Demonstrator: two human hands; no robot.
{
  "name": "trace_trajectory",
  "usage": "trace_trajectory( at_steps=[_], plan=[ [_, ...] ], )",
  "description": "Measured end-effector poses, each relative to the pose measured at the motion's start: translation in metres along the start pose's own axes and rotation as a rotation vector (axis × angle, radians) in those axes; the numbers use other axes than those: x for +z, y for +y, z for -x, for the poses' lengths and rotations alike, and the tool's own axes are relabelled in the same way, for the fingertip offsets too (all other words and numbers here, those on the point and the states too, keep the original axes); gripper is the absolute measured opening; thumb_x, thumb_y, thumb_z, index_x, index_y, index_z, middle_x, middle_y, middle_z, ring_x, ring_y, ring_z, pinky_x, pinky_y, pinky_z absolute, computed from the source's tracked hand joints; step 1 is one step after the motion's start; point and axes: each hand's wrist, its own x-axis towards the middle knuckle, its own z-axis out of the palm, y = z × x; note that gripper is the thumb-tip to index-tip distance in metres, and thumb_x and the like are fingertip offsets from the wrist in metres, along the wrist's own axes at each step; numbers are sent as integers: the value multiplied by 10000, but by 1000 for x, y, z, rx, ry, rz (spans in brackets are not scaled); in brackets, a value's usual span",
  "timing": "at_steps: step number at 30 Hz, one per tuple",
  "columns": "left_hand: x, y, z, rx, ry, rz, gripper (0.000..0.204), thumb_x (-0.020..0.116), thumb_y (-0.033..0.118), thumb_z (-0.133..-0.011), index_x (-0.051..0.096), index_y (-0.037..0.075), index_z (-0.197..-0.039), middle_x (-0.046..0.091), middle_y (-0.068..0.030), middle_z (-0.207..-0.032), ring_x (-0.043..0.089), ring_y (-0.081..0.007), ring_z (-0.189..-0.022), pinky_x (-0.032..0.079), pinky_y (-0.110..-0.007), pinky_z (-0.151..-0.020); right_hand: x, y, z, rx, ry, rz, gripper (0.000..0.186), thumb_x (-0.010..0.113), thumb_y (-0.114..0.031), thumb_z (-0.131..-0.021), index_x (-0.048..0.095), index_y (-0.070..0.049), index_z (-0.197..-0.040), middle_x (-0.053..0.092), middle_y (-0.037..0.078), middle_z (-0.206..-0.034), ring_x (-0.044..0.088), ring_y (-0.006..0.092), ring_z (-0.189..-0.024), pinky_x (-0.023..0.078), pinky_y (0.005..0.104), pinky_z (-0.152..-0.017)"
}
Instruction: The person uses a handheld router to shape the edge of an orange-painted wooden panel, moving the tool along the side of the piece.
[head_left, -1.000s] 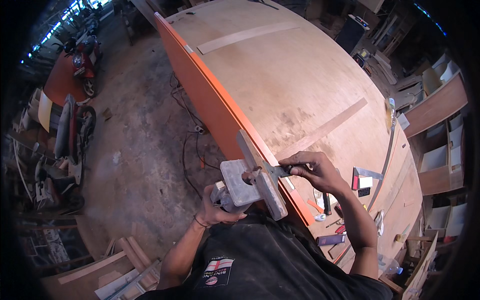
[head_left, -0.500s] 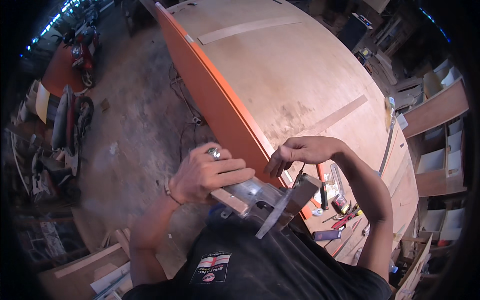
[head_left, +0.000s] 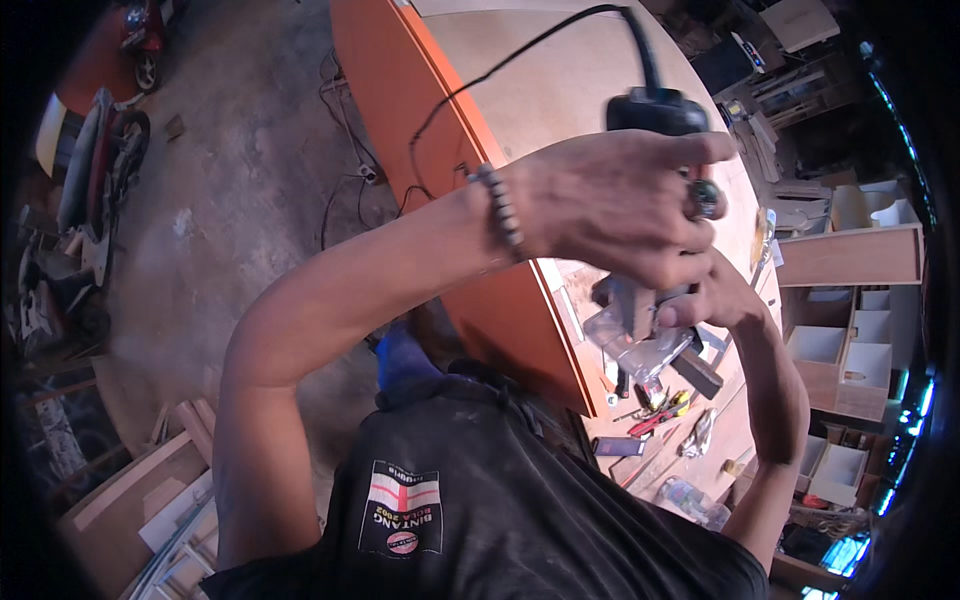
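Power tool (head_left: 655,112) (corded, black body) is sitting right of ctr, upper half of frame, held up in the air; clear base (head_left: 630,345) and dark wood block (head_left: 698,372) are showing below the hands. L hand (head_left: 625,205) is crossing in from lower left & grasping the tool, fingers curled round it. R hand (head_left: 715,290) is reaching up from lower right, fingers at the tool's lower part; partly hidden, so can't tell if it's gripping or only touching. Orange panel (head_left: 505,325) is standing on edge alongside bench (head_left: 530,120), top ctr down to ctr, w/ pale patch (head_left: 568,315) on its upper edge.

Progress (my read): prob. mid-job. Tool isn't resting on panel edge, so hands are likely handling/adjusting it, not cutting. Pale patch is maybe showing a bit already worked, can't confirm; tool isn't set down yet, amt left unclear.

Vs 0.5 s ago: L hand is now sitting farther right & higher, forearm crossing in front of panel; tool is no longer lying low by the shirt, its cord (head_left: 645,50) end is pointing up. View's shifting too.
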Motion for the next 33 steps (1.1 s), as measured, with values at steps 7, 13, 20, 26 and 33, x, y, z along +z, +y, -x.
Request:
trace_trajectory(
  at_steps=[7, 13, 20, 26, 33],
  plan=[
    [60, 47, -18, -193, 323, 3, 343, 732, 239, -814, 673, 264, -1151, 536, -71, -1479, 451, -132, -1415, 309, -470, -1211, 3, 86, 38, -242, 526, -69, 825, 859, -345, -631, 555, -2, -1317, 638, 85, -1181, 630, 205, -1097, 500, 352, -973],
    [82, 141, 56, -1318, 300, 727, 612, 774, 260, -897, 523, 27, -1405, 558, -143, -1429, 489, -243, -1357, 346, -391, -1155, 6, 179, -3, -439, 505, -140, 726, 848, -374, -658, 601, -15, -1239, 656, 79, -1118, 641, 181, -1024, 512, 345, -918],
    [80, 213, 95, -1465, -146, 1107, 918, 896, 413, -745, 469, 49, -1472, 524, -134, -1481, 426, -248, -1439, 321, -410, -1205, 15, 205, -36, -631, 411, -145, 617, 830, -263, -704, 616, -7, -1222, 682, 77, -1112, 656, 188, -1020, 518, 348, -922],
    [87, 269, 92, -1410, -180, 803, 1261, 996, 410, -549, 302, 88, -1552, 396, -167, -1556, 359, -319, -1474, 299, -450, -1221, 23, 215, -54, -688, 326, -203, 610, 844, -257, -710, 616, -6, -1217, 682, 74, -1117, 659, 179, -1018, 524, 343, -913],
    [96, 289, 87, -1499, -29, 734, 1170, 971, 412, -594, 341, 82, -1523, 398, -150, -1546, 404, -331, -1447, 351, -468, -1192, 30, 223, -61, -646, 246, -170, 588, 856, -190, -713, 615, -7, -1217, 694, 68, -1117, 668, 175, -1014, 528, 338, -917]
  ],
)
